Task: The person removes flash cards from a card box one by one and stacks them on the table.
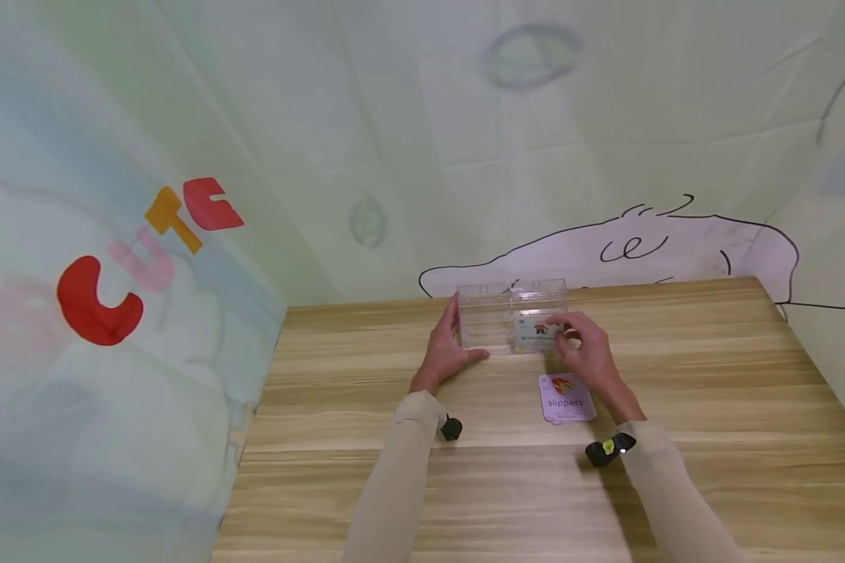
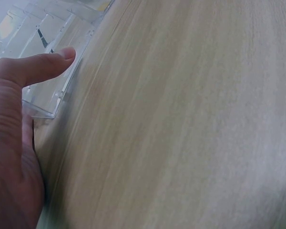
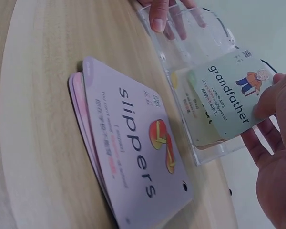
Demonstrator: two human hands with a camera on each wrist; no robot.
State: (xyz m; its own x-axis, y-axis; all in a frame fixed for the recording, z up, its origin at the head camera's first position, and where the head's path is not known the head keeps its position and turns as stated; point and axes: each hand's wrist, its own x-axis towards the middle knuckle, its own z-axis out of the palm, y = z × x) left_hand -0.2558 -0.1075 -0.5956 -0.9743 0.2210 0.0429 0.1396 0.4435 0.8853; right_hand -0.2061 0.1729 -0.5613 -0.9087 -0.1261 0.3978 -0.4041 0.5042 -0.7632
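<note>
From the head view I log the left hand spread against the near end of a clear two-part box, thumb along its front edge, and the right hand pinching the "grandfather" card over the compartment beside it. Only the right wrist view shows me another card in that compartment, partly covered, and pink edges under the "slippers" card, which tops a pile on the right hand's near side.
</note>
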